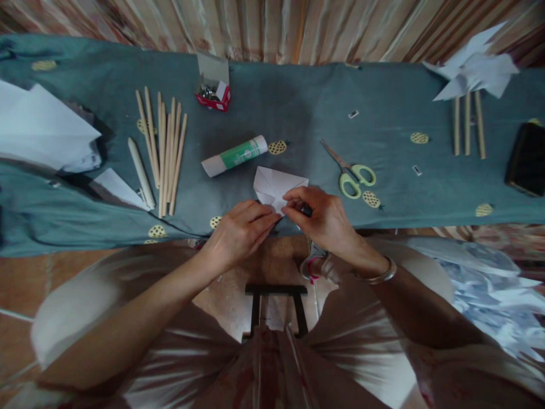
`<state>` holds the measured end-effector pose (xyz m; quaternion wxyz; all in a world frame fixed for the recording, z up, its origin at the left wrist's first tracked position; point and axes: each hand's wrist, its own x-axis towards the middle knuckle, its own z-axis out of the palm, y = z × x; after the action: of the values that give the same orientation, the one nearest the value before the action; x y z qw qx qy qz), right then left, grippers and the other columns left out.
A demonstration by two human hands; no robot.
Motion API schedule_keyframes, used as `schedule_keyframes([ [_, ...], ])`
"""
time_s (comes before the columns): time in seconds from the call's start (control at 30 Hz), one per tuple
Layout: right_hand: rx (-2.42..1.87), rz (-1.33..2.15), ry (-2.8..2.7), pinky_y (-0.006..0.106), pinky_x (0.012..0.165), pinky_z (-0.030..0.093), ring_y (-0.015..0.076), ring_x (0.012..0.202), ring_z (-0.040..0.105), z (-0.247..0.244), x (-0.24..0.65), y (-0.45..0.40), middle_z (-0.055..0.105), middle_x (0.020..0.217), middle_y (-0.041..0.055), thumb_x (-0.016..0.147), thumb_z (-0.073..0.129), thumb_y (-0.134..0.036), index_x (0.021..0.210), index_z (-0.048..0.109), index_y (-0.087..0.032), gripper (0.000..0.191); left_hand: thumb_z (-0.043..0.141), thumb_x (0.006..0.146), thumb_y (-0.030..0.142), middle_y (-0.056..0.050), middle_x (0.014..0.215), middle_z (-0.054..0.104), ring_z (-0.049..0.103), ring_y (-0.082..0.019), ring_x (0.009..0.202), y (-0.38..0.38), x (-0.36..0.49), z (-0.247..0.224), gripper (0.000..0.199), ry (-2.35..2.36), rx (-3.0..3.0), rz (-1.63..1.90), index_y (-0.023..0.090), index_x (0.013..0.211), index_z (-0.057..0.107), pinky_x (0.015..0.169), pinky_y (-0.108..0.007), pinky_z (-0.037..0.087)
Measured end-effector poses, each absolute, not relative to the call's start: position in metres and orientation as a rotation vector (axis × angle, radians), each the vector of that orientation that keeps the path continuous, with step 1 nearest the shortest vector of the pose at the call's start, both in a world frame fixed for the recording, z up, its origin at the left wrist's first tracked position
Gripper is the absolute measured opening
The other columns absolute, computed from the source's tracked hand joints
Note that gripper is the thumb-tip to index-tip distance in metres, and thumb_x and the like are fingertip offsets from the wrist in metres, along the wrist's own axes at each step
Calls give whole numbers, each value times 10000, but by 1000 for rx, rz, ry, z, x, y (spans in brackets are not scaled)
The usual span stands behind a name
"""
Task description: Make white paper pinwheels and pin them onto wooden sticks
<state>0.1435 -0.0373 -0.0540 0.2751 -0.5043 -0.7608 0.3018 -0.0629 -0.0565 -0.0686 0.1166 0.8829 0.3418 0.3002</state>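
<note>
A small white folded paper (276, 184) lies near the front edge of the cloth-covered table, creases showing on its face. My left hand (243, 230) pinches its lower edge with fingers pressed together. On the right side of the same paper, my right hand (317, 213) has thumb and fingertips closed on it, close to my left fingertips. A glue stick (235, 155) with a green label lies just behind the paper. To the right rest scissors (351, 175) with light green handles, blades pointing back left.
Wooden sticks (168, 153), a pen-like white stick (141, 173) and paper sheets (42, 128) lie left. An open red box (213, 97) of metal pins stands behind. Paper pinwheels (477, 65) on sticks and a dark phone (527, 159) lie right; a paper-filled bag (494, 289) is below right.
</note>
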Motion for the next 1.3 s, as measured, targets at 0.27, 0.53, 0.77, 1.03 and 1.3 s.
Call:
schedule_keyframes([
  [0.27, -1292, 702, -2119, 334, 761, 509, 174, 744, 648, -52, 145, -37, 704, 783, 26, 864, 614, -177, 899, 676, -182, 70, 550, 952, 174, -90, 943, 718, 654, -173, 833, -56, -63, -68, 181, 1025, 2550, 874, 117, 1055, 688, 732, -294, 566],
  [0.53, -1207, 498, -2262, 413, 939, 468, 234, 1040, 618, -47, 147, -43, 679, 1135, 96, 917, 543, -188, 933, 699, -198, 157, 521, 966, 191, -78, 935, 717, 653, -165, 835, -55, -63, -69, 202, 1061, 2527, 857, 147, 1050, 700, 728, -292, 558],
  [0.77, -1207, 482, -2358, 484, 958, 461, 280, 1133, 557, -48, 149, -47, 622, 1239, 110, 937, 503, -200, 1022, 702, -212, 217, 564, 937, 157, -89, 931, 721, 661, -172, 832, -55, -62, -69, 171, 1042, 2513, 900, 112, 1033, 698, 727, -288, 568],
  [1.03, -1214, 488, -2373, 483, 940, 447, 288, 1154, 530, -49, 148, -47, 594, 1266, 119, 957, 469, -223, 1051, 692, -207, 242, 543, 949, 159, -80, 916, 723, 667, -164, 823, -53, -62, -68, 177, 1048, 2509, 884, 124, 1018, 702, 719, -276, 572],
  [1.3, -1223, 478, -2380, 465, 939, 451, 279, 1162, 526, -50, 148, -46, 588, 1269, 121, 976, 456, -242, 1067, 679, -204, 244, 545, 948, 167, -93, 930, 719, 661, -171, 844, -55, -62, -70, 184, 1042, 2480, 901, 124, 1037, 701, 734, -289, 567],
])
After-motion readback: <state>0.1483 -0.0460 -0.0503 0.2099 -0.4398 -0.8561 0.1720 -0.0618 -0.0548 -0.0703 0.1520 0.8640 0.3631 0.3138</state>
